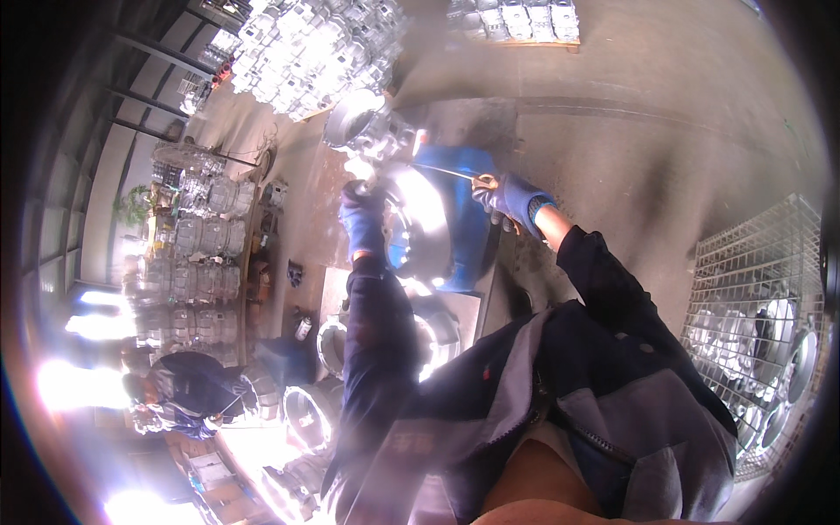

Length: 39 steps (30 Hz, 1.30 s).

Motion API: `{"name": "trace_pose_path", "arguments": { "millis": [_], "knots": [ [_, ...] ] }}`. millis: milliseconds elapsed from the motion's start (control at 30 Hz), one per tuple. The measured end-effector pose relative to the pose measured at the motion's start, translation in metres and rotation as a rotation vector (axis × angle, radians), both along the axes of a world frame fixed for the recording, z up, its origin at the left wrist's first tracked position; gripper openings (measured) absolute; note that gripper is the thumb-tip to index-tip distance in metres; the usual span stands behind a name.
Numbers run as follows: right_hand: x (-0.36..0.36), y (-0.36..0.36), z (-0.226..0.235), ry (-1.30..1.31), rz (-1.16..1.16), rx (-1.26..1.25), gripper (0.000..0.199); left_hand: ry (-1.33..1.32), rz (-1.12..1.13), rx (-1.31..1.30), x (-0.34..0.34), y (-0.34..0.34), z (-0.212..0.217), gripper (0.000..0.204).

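Note:
A large silvery cast-metal housing [433,206] with a wide curved rim stands on the bench in front of me, partly washed out by glare. My left hand [361,217], in a blue glove, grips the housing's left side; its fingertips are partly lost in the brightness. In my right hand [507,196], also gloved in blue, is a thin rod-shaped hand tool [444,171], its light-brown handle end within the closed fingers. The tool points left, its tip at the housing's upper part. Whether the tip touches the metal I cannot tell.
Beneath the housing lies a blue surface [472,236]. Another round-mouthed casting [354,118] stands beyond it, and more ring-shaped castings [332,346] sit nearer. A wire cage [744,332] of metal parts stands at right. Stacked castings [315,52] rise behind; a co-worker [188,394] bends at lower left.

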State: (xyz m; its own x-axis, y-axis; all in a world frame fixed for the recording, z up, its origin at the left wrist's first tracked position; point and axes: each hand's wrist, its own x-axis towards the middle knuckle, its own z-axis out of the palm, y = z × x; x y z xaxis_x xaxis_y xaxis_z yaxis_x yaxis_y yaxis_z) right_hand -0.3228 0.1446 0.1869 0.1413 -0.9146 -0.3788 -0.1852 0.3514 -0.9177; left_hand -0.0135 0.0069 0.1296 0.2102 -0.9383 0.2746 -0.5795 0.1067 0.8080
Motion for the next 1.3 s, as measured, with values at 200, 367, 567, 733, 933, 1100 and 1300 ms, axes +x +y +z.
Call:
{"name": "trace_pose_path", "arguments": {
  "millis": [200,367,567,733,933,1100,1300],
  "knots": [
    [-0.008,-0.002,-0.012,0.034,-0.042,0.195,0.032,-0.060,0.004,0.132,0.004,-0.005,0.002,0.046],
    [0.000,-0.012,-0.040,-0.058,-0.039,-0.064,0.025,-0.155,0.027,0.111,0.005,-0.007,0.004,0.042],
    [0.004,-0.009,-0.016,-0.117,-0.111,-0.032,0.032,-0.090,0.029,0.078,0.004,0.000,0.005,0.045],
    [0.002,-0.005,-0.001,0.032,-0.111,0.073,0.032,-0.135,0.063,0.080,0.008,-0.005,0.002,0.049],
    [0.006,-0.015,-0.027,-0.007,-0.058,0.004,0.032,-0.028,-0.028,0.011,0.003,-0.003,-0.001,0.036],
    [0.013,-0.014,-0.033,-0.015,-0.132,-0.158,0.025,-0.010,-0.053,0.014,-0.002,0.003,0.010,0.036],
    [0.005,-0.010,-0.029,-0.053,-0.065,0.134,0.035,0.065,-0.085,0.060,0.004,0.000,0.010,0.038]
  ]
}}
